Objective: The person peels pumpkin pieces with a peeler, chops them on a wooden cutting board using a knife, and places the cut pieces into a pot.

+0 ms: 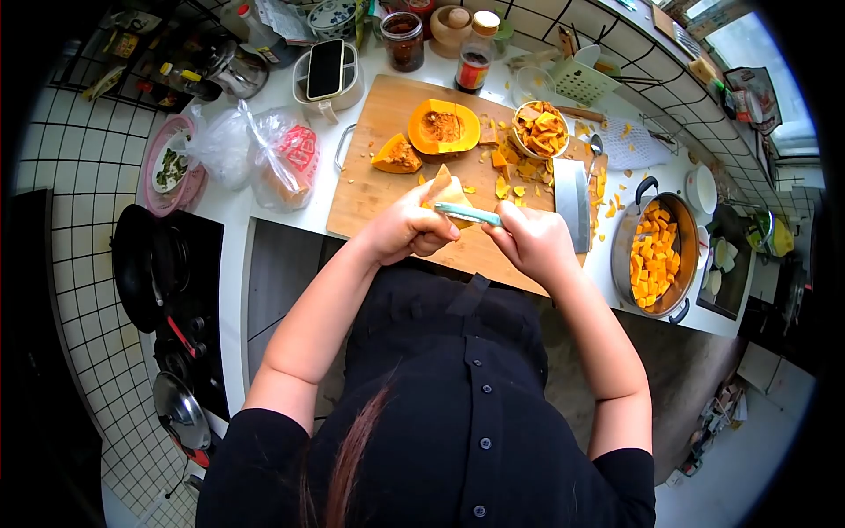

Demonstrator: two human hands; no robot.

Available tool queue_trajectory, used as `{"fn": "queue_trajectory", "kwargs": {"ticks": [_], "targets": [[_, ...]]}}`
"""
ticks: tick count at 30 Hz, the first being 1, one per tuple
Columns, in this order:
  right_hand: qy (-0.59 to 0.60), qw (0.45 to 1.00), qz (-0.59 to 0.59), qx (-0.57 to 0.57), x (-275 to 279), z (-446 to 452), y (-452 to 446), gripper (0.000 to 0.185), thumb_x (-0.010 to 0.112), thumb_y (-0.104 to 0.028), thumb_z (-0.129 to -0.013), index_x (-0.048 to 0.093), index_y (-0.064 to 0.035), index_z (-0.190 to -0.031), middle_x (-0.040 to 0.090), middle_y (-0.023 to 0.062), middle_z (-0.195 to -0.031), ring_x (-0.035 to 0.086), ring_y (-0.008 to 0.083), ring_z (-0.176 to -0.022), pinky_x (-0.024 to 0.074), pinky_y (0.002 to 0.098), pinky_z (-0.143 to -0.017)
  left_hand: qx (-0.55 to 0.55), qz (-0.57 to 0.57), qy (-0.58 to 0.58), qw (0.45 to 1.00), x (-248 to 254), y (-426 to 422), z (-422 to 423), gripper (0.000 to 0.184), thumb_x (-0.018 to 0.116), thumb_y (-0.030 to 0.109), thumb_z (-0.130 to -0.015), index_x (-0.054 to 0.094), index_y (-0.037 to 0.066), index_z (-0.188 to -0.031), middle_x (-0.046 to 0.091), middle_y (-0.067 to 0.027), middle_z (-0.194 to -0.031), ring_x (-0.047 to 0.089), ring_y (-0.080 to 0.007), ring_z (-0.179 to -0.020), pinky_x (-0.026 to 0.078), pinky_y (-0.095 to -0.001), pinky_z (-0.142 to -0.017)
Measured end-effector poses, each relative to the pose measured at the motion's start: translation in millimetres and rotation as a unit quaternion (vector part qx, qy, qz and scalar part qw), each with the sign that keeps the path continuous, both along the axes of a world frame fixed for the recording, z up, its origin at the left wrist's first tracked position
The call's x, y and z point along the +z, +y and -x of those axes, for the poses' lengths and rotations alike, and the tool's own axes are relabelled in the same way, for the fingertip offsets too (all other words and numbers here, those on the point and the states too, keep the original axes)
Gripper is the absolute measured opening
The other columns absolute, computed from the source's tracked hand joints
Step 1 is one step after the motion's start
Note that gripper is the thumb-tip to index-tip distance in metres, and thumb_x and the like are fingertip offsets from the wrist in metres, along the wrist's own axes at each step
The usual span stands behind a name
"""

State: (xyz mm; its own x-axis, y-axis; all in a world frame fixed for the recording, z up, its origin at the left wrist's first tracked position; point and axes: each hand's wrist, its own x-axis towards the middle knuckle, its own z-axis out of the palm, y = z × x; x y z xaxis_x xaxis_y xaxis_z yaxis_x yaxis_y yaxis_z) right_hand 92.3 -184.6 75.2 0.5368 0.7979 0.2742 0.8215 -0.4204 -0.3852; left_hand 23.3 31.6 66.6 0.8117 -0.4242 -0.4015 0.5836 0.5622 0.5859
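Note:
My left hand (407,227) is closed round a pumpkin piece (447,193) over the front of the wooden cutting board (378,114). A light green peeler (468,214) is gripped in my right hand (535,238), its head against or just over the piece. Behind my hands lie a pumpkin half (443,127) with its seedy hollow facing up and a smaller pumpkin wedge (397,156). A cleaver (571,204) rests flat at the board's right side. Beyond it a bowl (540,130) is heaped with peelings, and scraps are scattered around.
To the right stands a large steel pot (626,255) of cut pumpkin cubes. Plastic bags (283,163) sit left of the board. Behind it are a phone (326,69) on a container, a dark jar (403,42) and a sauce bottle (475,55). The stove (204,290) is at left.

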Motion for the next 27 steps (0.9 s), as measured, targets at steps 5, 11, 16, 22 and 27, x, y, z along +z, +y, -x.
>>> {"fn": "queue_trajectory", "kwargs": {"ticks": [5, 11, 16, 22, 27], "targets": [[-0.019, 1.000, 0.010, -0.012, -4, -1, 0, 0.029, 0.064, -0.032, -0.085, 0.047, -0.0095, -0.079, 0.052, 0.0059, -0.059, 0.057, 0.0233, -0.052, 0.0435, 0.0348, -0.044, -0.002, 0.025, 0.014, 1.000, -2, -1, -1, 0.026, 0.057, -0.002, -0.077, 0.041, 0.012, -0.093, 0.033, 0.0043, -0.056, 0.025, -0.0036, -0.039, 0.017, -0.0202, -0.037], [-0.033, 0.999, 0.030, -0.026, -7, -3, 2, 0.028, 0.064, -0.032, -0.085, 0.047, -0.0103, -0.079, 0.052, 0.0050, -0.057, 0.057, 0.0233, -0.051, 0.0439, 0.0354, -0.043, -0.004, 0.050, 0.028, 0.998, -6, 2, -1, 0.024, 0.057, 0.000, -0.078, 0.042, 0.012, -0.093, 0.033, 0.0049, -0.057, 0.025, -0.0033, -0.040, 0.016, -0.0199, -0.037], [0.032, 0.986, 0.015, -0.164, -53, -19, -12, 0.023, 0.060, -0.023, -0.089, 0.049, -0.0060, -0.078, 0.054, 0.0142, -0.058, 0.057, 0.0331, -0.053, 0.0441, 0.0395, -0.046, -0.004, 0.060, 0.039, 0.997, -8, -2, 8, 0.027, 0.058, 0.001, -0.077, 0.043, 0.011, -0.096, 0.033, 0.0052, -0.057, 0.026, -0.0030, -0.040, 0.017, -0.0189, -0.038], [0.152, 0.963, 0.047, -0.216, -42, -44, -65, 0.023, 0.054, -0.028, -0.093, 0.055, -0.0061, -0.086, 0.056, 0.0198, -0.060, 0.058, 0.0392, -0.057, 0.0446, 0.0454, -0.049, 0.010, 0.017, 0.089, 0.996, -18, 3, 26, 0.022, 0.062, 0.005, -0.078, 0.046, 0.011, -0.092, 0.037, 0.0045, -0.059, 0.027, -0.0017, -0.041, 0.017, -0.0183, -0.038], [0.303, 0.942, 0.015, -0.141, -12, 2, -21, 0.023, 0.052, -0.029, -0.093, 0.052, -0.0067, -0.088, 0.056, 0.0190, -0.063, 0.058, 0.0393, -0.062, 0.0441, 0.0461, -0.054, -0.010, -0.106, 0.065, 0.992, -3, -16, 15, 0.017, 0.064, 0.011, -0.078, 0.050, 0.010, -0.089, 0.038, 0.0053, -0.058, 0.026, -0.0015, -0.041, 0.016, -0.0196, -0.038]]}}
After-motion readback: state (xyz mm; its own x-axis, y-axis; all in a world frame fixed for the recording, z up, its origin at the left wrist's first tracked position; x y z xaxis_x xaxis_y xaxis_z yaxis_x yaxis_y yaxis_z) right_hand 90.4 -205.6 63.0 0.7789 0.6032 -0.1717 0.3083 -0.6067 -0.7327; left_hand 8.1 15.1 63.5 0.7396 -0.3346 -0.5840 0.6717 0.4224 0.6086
